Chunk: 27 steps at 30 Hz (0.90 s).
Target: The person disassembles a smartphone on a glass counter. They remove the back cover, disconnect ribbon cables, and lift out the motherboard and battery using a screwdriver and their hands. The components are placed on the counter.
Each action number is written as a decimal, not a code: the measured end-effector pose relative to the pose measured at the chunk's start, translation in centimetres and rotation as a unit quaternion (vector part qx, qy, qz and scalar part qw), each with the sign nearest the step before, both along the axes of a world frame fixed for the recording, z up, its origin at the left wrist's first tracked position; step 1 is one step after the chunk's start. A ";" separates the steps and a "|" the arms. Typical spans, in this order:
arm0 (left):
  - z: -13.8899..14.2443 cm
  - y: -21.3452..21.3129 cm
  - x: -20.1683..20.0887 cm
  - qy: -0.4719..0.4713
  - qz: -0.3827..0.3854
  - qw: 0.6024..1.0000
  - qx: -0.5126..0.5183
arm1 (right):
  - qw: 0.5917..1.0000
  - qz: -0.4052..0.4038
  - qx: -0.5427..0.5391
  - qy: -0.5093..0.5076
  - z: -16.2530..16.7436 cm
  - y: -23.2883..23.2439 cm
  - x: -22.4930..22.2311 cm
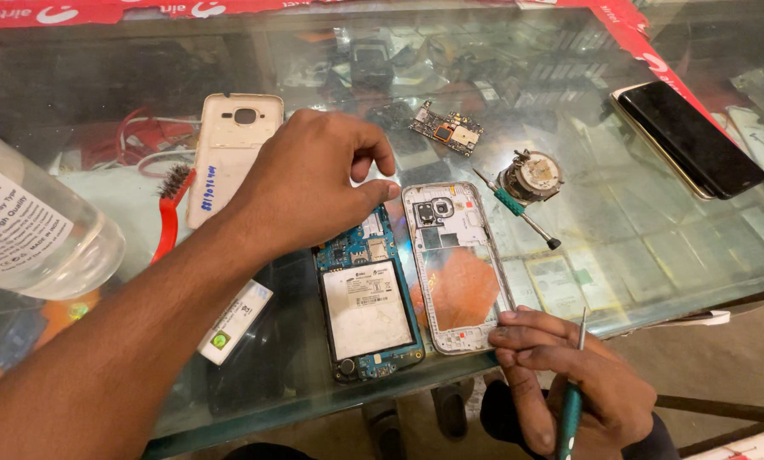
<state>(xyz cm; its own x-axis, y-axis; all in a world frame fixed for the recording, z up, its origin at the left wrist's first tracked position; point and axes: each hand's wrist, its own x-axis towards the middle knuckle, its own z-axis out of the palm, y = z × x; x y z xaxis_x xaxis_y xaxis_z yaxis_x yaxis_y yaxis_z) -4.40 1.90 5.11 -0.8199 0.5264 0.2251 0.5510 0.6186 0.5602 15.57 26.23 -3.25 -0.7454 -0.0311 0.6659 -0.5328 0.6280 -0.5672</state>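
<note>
An opened phone [367, 300] with its blue circuit board and silver battery lies face down on the glass counter [620, 221]. My left hand [314, 175] hovers over its top end, thumb and fingers pinched close together near the board; whether they grip anything I cannot tell. To the right lies the phone's silver middle frame [456, 264]. My right hand [569, 379] rests at the frame's lower corner and holds a green-handled screwdriver [571, 400] upright.
A white back cover [228, 153] and a red wire brush [170, 209] lie at the left, beside a clear plastic bottle [32, 230]. A loose circuit board [446, 128], a second screwdriver [518, 209], a round metal part [535, 175] and a black phone [689, 138] lie farther back and right.
</note>
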 end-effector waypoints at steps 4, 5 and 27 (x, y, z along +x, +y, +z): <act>-1.1 0.0 0.2 0.170 -0.091 0.981 0.025 | 1.000 -0.007 0.016 -0.023 0.5 0.0 0.3; -1.4 0.1 0.4 0.171 -0.099 0.980 0.010 | 1.000 -0.001 0.015 -0.023 0.8 -0.1 0.3; 0.4 -0.1 -0.3 -0.336 -0.215 0.843 0.360 | 0.941 0.125 0.314 -0.020 0.1 2.8 -1.0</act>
